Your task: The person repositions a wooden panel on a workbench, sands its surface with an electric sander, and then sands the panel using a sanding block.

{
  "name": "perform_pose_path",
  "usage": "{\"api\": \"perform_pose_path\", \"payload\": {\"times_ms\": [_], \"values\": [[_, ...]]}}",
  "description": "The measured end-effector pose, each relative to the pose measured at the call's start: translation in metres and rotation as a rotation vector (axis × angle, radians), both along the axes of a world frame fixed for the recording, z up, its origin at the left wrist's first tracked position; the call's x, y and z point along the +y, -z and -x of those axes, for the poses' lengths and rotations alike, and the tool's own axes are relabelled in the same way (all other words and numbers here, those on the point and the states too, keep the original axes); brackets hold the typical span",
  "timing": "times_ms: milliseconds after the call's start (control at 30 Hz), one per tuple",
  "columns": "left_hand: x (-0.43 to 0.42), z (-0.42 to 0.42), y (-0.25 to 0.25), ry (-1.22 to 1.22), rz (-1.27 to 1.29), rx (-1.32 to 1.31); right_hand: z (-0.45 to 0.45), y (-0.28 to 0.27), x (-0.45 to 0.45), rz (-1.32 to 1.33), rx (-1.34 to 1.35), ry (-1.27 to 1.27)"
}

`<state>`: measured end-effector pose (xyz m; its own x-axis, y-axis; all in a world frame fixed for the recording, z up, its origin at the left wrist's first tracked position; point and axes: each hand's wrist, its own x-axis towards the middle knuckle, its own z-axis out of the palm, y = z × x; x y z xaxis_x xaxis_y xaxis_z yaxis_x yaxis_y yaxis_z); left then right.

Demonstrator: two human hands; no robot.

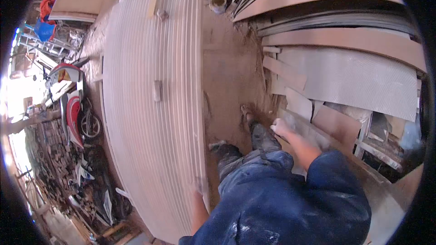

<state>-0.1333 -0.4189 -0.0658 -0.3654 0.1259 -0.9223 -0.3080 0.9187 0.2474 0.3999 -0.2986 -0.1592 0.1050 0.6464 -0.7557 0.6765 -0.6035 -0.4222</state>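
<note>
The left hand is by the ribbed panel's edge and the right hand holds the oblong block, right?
Not quite: the head view shows the oblong block lying on the ribbed panel, away from the right hand. The left hand is by the panel's edge.

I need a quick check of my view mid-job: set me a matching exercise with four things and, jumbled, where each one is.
Things:
1. Left hand
2. Right hand
3. Small block in the middle of the picture
4. Red and white motorcycle

Places:
A. Beyond the ribbed panel, at the left of the picture
B. Away from the panel, near the right leg
C. Lying on the panel's ribs
D. At the panel's right-hand edge, close to the person's body

Pairs: 1-D, 2-B, 3-C, 4-A
</note>
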Motion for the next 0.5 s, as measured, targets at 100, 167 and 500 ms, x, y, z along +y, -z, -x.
{"api": "perform_pose_path", "payload": {"times_ms": [100,167,500], "values": [[-0.011,0.013,0.012,0.071,0.043,0.049,-0.015,0.039,-0.056,0.109,-0.088,-0.014],[-0.02,0.024,0.018,0.196,0.068,0.144,-0.017,0.052,-0.083,0.185,-0.058,-0.094],[0.011,0.054,-0.008,1.244,-0.519,0.746,0.118,0.12,-0.103,-0.057,-0.046,-0.066]]}}
